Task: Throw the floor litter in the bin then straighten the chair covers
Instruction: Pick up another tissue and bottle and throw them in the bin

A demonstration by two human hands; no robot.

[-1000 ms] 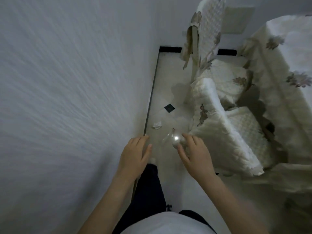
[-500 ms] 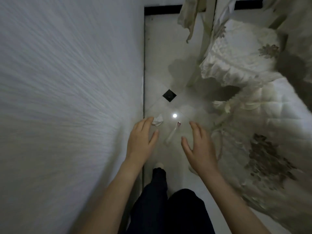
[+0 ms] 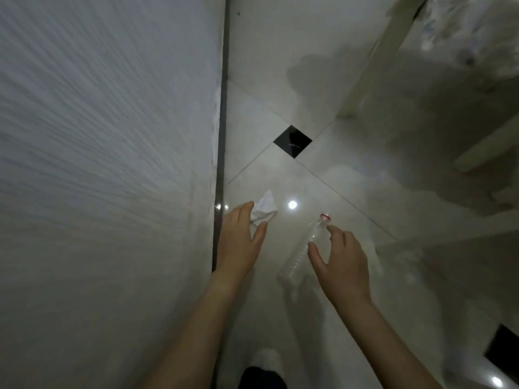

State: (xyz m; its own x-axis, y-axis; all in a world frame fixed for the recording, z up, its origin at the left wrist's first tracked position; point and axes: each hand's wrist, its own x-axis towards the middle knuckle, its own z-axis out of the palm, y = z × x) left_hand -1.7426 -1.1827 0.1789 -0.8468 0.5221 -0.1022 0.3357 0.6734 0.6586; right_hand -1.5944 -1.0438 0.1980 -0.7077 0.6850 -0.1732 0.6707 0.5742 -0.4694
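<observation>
A crumpled white paper [image 3: 264, 207] lies on the pale floor tiles beside the wall's dark skirting strip. My left hand [image 3: 241, 240] hovers just over it, fingers apart, fingertips at the paper's edge. An empty clear plastic bottle [image 3: 302, 249] with a red cap lies on the floor, cap pointing away from me. My right hand [image 3: 341, 261] is spread above the bottle's right side, thumb and fingers apart, holding nothing. The chair covers show only as a pale blurred edge [image 3: 449, 21] at the top right.
A textured white wall [image 3: 106, 164] fills the left side. A pale chair leg [image 3: 373, 68] and crossbar [image 3: 486, 147] stand at the upper right. Black inset tiles [image 3: 292, 141] mark the floor. My dark trouser leg and white shoe [image 3: 266, 360] are at the bottom.
The view has dropped closer to the floor. Both hands have come down toward the litter: the left now reaches the paper and the right is over the bottle.
</observation>
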